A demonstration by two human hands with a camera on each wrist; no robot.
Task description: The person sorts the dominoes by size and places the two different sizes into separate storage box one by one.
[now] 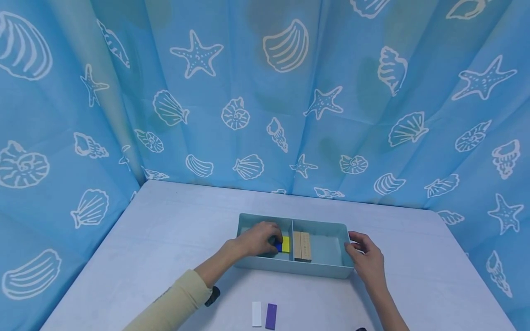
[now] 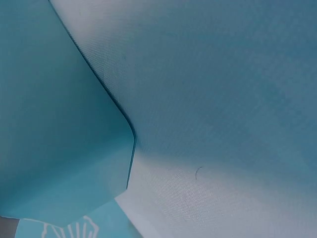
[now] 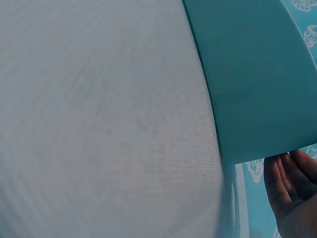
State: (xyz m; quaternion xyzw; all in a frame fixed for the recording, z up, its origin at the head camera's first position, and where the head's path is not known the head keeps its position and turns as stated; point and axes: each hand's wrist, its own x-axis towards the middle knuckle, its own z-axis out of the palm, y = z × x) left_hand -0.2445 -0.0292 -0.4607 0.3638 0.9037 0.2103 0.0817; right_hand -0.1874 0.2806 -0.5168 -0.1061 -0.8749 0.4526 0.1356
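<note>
The left hand (image 1: 257, 239) covers most of the small dark blue block (image 1: 278, 247) inside the pale teal plastic tray (image 1: 290, 269), so its fingers' grip cannot be told, while the right wrist view cuts off the right hand (image 3: 293, 191).

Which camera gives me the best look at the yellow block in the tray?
The head view: the yellow block sits in the tray's left compartment beside the left hand. Both wrist views show only tray wall and table, no block.
</note>
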